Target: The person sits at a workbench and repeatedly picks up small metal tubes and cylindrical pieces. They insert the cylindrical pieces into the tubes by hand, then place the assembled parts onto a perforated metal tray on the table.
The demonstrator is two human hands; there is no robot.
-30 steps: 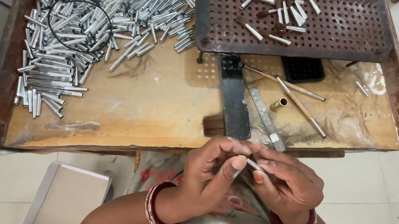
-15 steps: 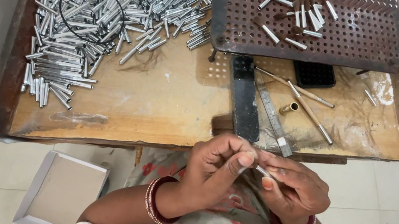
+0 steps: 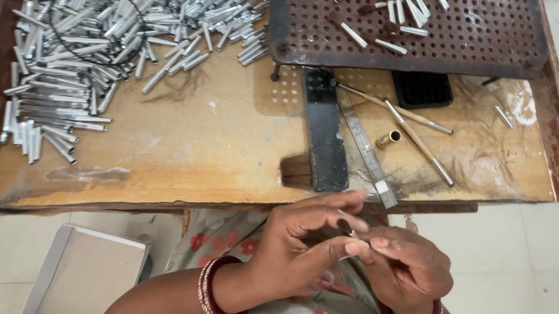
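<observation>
Fingertips do the work: left hand [image 3: 295, 245] and right hand [image 3: 407, 271] pinch 1 small metal tube [image 3: 351, 233] between them, above the lap, below the table [image 3: 219, 162] edge; keep grip light, tube level.

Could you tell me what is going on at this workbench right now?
A person sits at a wooden tray table, both hands raised together over the lap. The left hand and right hand pinch a small item between their fingertips; it is too small to identify. A big pile of silver metal tubes lies at the table's left. A perforated metal plate holds several tubes, with a flat dark bar and thin rods below it.
</observation>
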